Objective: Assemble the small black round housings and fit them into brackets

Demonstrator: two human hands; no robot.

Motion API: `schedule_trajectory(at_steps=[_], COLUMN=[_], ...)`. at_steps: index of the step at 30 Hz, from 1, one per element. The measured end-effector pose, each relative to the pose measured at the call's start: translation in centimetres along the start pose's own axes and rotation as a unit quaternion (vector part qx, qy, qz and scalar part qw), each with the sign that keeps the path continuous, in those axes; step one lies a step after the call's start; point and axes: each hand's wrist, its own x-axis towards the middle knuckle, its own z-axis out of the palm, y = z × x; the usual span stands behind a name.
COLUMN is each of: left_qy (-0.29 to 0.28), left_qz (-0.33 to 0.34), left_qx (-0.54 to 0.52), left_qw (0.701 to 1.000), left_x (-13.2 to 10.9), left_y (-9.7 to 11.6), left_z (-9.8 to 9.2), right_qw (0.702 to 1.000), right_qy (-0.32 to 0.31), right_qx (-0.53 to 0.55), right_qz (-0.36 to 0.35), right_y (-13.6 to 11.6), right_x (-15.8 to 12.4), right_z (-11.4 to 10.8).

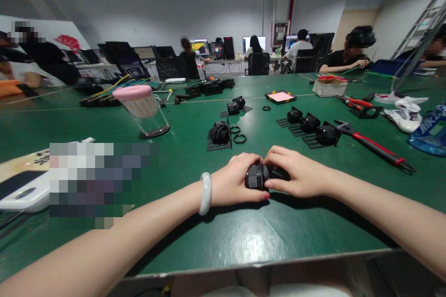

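With both hands curled, grips half-hidden black fitting near counter's front edge; cannot fully read cut-off bottle label.

Cup with pink lid stands at left on the tabletop. Blue-labelled bottle sits at right, cut off by the frame. White box rests farther back. Beyond: monitors, chairs, seated people. Ladder slants at far right.
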Motion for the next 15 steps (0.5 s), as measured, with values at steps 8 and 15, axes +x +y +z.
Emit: schedule_trajectory(at_steps=[8, 15], left_qy=[-0.002, 0.004], left_qz=[0.008, 0.011], left_qx=[0.002, -0.003], left_qw=[1.0, 1.0], left_x=[0.01, 0.05], left_y=[-0.17, -0.12], left_z=[0.13, 0.11], right_qw=[0.999, 0.999], right_qy=[0.032, 0.029], right_qx=[0.004, 0.003], right_qz=[-0.015, -0.026], right_y=[-0.12, -0.04], right_x=[-0.16, -0.07], right_z=[0.1, 0.19])
